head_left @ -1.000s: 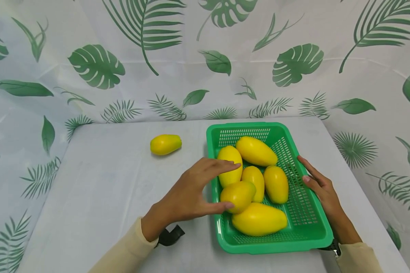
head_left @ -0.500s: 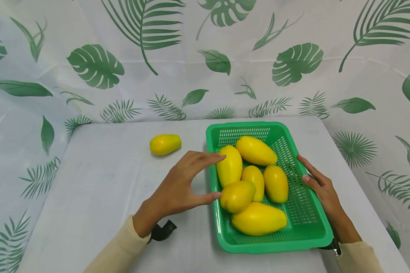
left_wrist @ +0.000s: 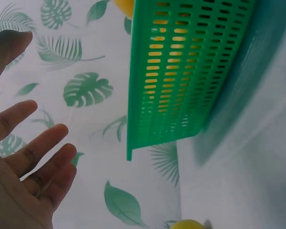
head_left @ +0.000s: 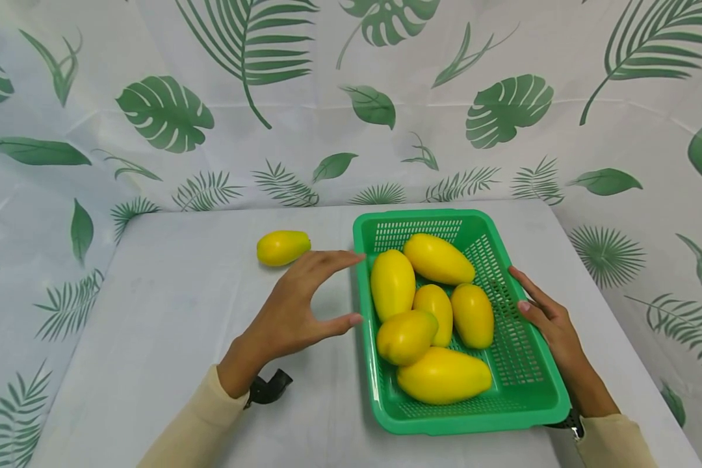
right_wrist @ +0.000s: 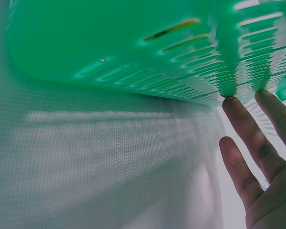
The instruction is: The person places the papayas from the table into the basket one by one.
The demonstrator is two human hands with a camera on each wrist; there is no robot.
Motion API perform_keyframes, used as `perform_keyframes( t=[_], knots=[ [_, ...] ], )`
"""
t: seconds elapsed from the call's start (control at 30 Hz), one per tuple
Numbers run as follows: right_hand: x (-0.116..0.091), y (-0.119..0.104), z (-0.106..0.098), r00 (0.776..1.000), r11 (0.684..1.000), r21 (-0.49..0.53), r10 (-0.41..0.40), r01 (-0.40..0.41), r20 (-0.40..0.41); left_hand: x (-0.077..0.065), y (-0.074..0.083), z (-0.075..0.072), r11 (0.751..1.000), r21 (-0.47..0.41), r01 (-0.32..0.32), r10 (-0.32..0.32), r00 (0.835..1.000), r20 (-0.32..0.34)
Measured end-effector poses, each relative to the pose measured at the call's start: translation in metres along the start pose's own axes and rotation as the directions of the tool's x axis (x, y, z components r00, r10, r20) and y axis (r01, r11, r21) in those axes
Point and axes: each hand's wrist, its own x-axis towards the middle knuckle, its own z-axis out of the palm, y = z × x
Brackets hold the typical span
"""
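Observation:
A green plastic basket [head_left: 529, 351] stands on the table and holds several yellow mangoes [head_left: 437, 259]; one mango [head_left: 407, 337] lies on top of others. My left hand [head_left: 289, 312] is just left of the basket, thumb and fingers spread apart with nothing between them. In the left wrist view this left hand [left_wrist: 26, 176] is apart from the basket wall. My right hand [head_left: 552, 328] rests on the basket's right side, its thumb at the rim. The right wrist view shows the right hand's fingers [right_wrist: 250, 133] straight, some fingertips touching the slotted outer wall.
Another yellow mango [head_left: 283, 247] lies on the white table [head_left: 169, 312], behind the left hand and left of the basket. A leaf-printed cloth [head_left: 304, 78] hangs behind the table and at its sides. Black straps are on both wrists.
My left hand has drawn back leftward from above the mangoes to outside the basket's left rim. The right hand, the basket and the mangoes have stayed in place.

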Motion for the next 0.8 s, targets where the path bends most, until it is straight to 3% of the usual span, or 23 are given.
perform_keyframes(
  t=[0.8],
  knots=[
    [0.000, 0.002, -0.001, 1.000, 1.000, 0.001, 0.005, -0.005, -0.014, -0.004, -0.036, -0.004, 0.987, 0.037, 0.155, -0.153, 0.987, -0.052]
  ],
)
